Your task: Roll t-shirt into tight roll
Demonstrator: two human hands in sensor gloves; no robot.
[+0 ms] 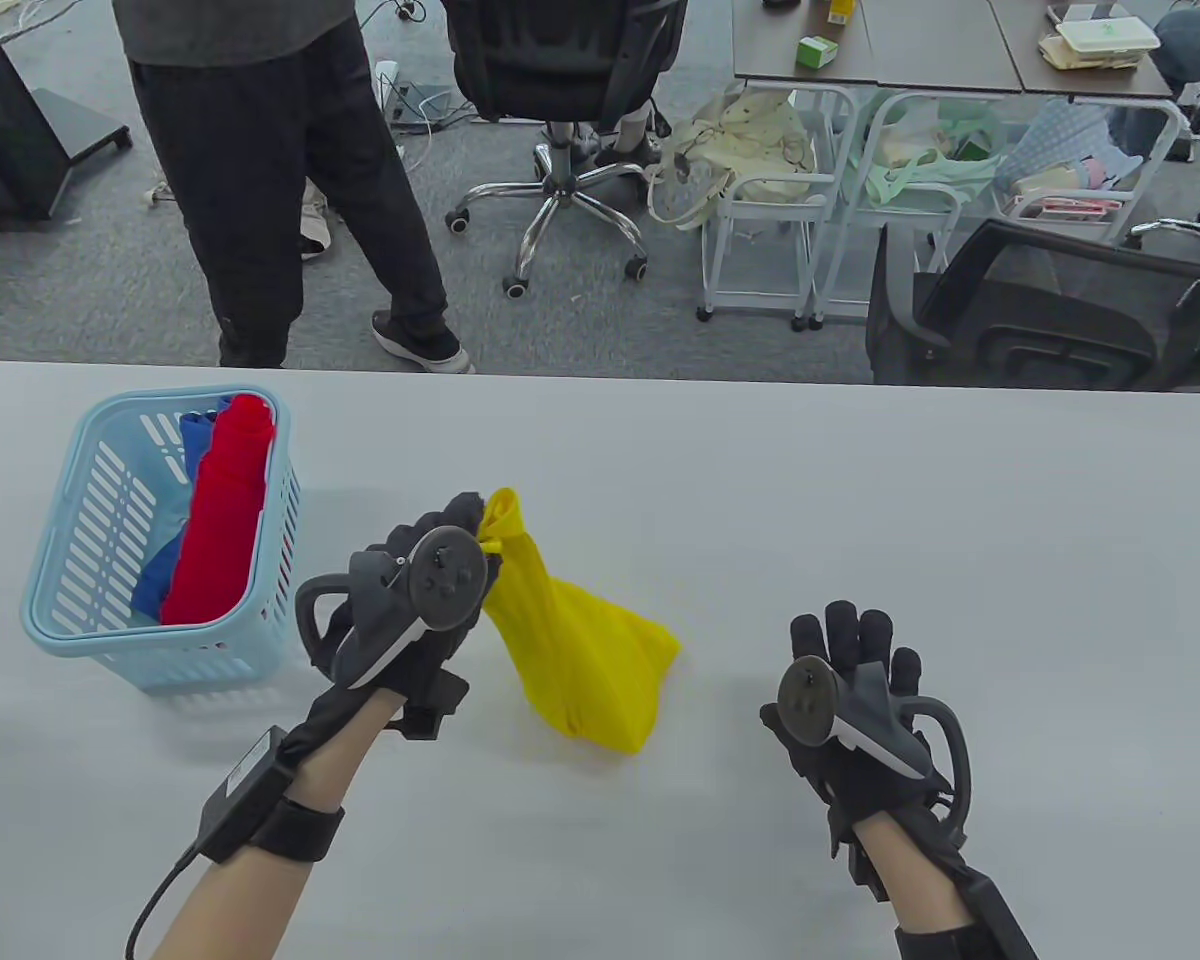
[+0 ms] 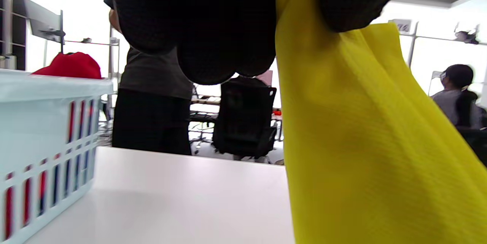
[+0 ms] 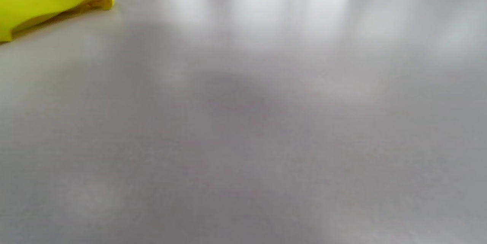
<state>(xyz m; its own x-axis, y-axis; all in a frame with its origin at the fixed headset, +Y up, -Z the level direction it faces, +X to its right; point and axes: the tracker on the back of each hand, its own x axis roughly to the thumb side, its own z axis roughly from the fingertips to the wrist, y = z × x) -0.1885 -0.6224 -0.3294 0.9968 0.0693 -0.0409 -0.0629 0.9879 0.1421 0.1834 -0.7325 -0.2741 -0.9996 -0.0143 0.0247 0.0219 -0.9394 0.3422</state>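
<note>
**Shirt bunched, not yet laid flat**

Left hand (image 1: 430, 590) pinching the yellow t-shirt (image 1: 580, 650) by its top, at about 8 o'clock from table centre; lower folds resting on the table (image 1: 860, 480). Right hand (image 1: 850, 680) at 4 o'clock, fingers straight, empty, well apart from the cloth.

Likely trouble: rolling from this crumpled bunch, giving a loose, lumpy roll; cloth slipping from a one-point pinch; a swing toward 9 o'clock brushing the basket (image 1: 70, 600).

Left wrist view: thumb and fingers (image 2: 205, 27) clamped on the fabric, hidden under the tracker from above. Right wrist view: only a shirt edge lying on bare tabletop. Table view alone: red and blue cloth inside the basket.
</note>
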